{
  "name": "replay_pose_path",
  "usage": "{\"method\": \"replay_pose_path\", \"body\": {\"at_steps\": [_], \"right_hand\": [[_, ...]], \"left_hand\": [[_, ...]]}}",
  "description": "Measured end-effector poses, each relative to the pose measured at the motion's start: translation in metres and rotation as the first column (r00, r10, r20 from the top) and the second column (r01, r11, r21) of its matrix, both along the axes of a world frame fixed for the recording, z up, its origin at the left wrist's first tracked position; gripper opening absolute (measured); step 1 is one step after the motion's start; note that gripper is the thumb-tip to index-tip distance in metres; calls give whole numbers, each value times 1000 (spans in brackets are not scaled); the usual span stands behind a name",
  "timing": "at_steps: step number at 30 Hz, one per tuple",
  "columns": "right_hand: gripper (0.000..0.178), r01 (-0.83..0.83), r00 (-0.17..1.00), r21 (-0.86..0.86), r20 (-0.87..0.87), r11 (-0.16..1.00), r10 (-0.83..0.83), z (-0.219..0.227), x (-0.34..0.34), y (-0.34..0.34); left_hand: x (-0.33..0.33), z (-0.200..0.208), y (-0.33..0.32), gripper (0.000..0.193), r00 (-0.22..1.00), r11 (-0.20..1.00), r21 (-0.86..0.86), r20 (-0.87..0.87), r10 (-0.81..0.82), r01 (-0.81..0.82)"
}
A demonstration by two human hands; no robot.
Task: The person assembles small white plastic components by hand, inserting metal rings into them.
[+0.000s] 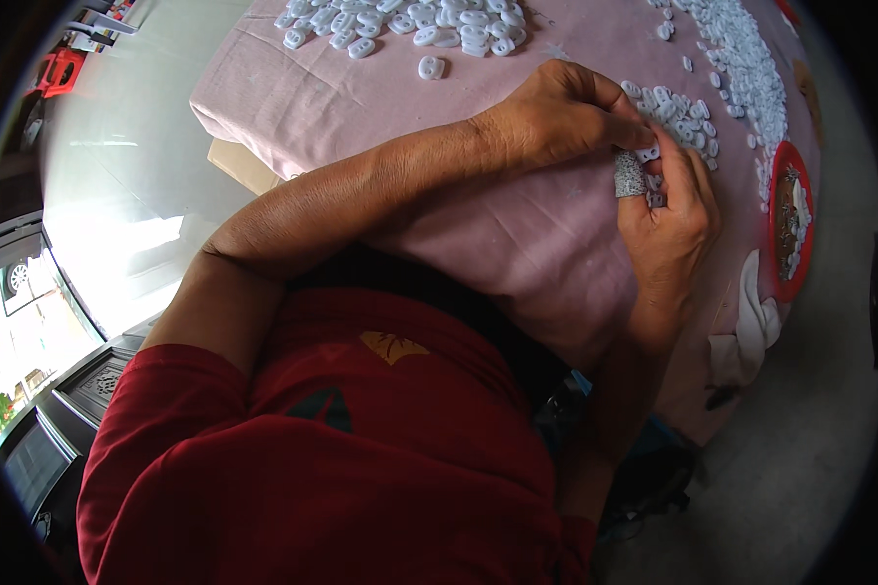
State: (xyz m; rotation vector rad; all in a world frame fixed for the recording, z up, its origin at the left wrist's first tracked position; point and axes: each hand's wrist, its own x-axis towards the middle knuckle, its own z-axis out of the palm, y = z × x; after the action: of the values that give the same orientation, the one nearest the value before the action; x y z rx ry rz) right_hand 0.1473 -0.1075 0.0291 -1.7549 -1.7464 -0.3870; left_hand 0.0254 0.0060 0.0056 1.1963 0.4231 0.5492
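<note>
White piece point(647, 153) sits between both hands point(561, 115) point(671, 210); red shirt point(263, 497) bears yellow print point(393, 345).

This looks like a room in a home with handwork spread out in it, though a small workshop is possible. The table point(293, 83) wears a soft pink cloth with faint star shapes, more household than factory, yet loose white plastic pieces point(444, 15) lie heaped on its far side. At left, a pale, glossy floor point(132, 122) reaches toward a bright opening point(44, 327) (a vehicle's wheel point(17, 278) and some greenery point(0, 411) show outside), and a dark panel point(102, 378) with ornamental patterning stands near it.
</note>
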Motion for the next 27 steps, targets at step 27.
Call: {"method": "replay_pose_path", "body": {"at_steps": [27], "right_hand": [[13,2,1000,-149,-16,989,-4,2,-6,-2]], "left_hand": [[-2,-7,-2,12,997,995,84,-63,-41,46]]}}
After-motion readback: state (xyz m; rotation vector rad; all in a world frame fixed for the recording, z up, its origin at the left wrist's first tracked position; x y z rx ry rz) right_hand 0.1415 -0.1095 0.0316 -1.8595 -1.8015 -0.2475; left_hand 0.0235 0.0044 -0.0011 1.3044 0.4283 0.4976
